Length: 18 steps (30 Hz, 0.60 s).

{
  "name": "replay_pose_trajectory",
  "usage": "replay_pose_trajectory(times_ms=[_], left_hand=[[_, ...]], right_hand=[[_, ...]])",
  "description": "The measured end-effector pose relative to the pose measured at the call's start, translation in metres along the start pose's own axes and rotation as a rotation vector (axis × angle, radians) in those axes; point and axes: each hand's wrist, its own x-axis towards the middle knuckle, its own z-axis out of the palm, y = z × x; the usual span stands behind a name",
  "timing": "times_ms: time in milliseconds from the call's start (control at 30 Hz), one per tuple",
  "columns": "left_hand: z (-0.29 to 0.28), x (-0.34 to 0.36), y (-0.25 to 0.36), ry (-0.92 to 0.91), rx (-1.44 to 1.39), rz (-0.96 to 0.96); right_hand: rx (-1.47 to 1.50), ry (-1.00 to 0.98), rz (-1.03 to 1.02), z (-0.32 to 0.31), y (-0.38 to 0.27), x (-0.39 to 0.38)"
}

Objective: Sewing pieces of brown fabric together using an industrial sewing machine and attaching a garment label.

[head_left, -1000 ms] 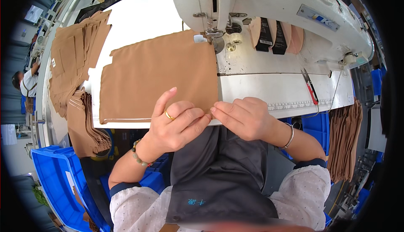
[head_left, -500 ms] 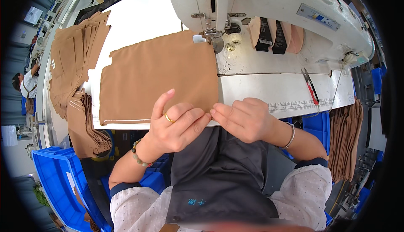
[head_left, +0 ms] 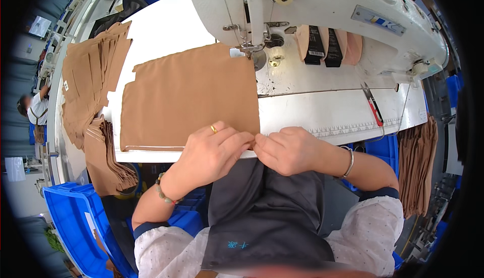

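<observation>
A flat brown fabric piece point(head_left: 189, 96) lies on the white sewing table, its far right corner by the needle and presser foot of the sewing machine point(head_left: 222, 11). A pale strip runs along its near edge. At the near right corner, my left hand point(head_left: 214, 149) pinches the fabric between thumb and fingers. Touching it, my right hand point(head_left: 285, 149) is closed on the same corner from the right. The fingertips hide the bit of cloth between them.
Stacked brown fabric pieces point(head_left: 93, 71) lie at the left, some hanging over the edge. Red-handled thread snips point(head_left: 373, 105) rest right of my hands, near a printed ruler strip point(head_left: 348, 127). Blue bins point(head_left: 75, 217) stand below left; more brown pieces point(head_left: 416, 167) hang at the right.
My left index finger, raised before, has folded down towards the others. Both hands still meet at the fabric's near right corner. The whole view has shifted slightly.
</observation>
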Motion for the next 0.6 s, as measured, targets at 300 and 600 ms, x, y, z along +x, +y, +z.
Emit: replay_pose_trajectory(times_ms=[300, 600], left_hand=[[0.010, 0.022, -0.023, -0.065, 0.312, -0.013], [0.018, 0.024, -0.031, 0.095, 0.143, -0.043]], right_hand=[[-0.081, 0.025, -0.057, -0.002, 0.004, 0.003], [-0.007, -0.011, -0.052, -0.003, 0.007, 0.003]])
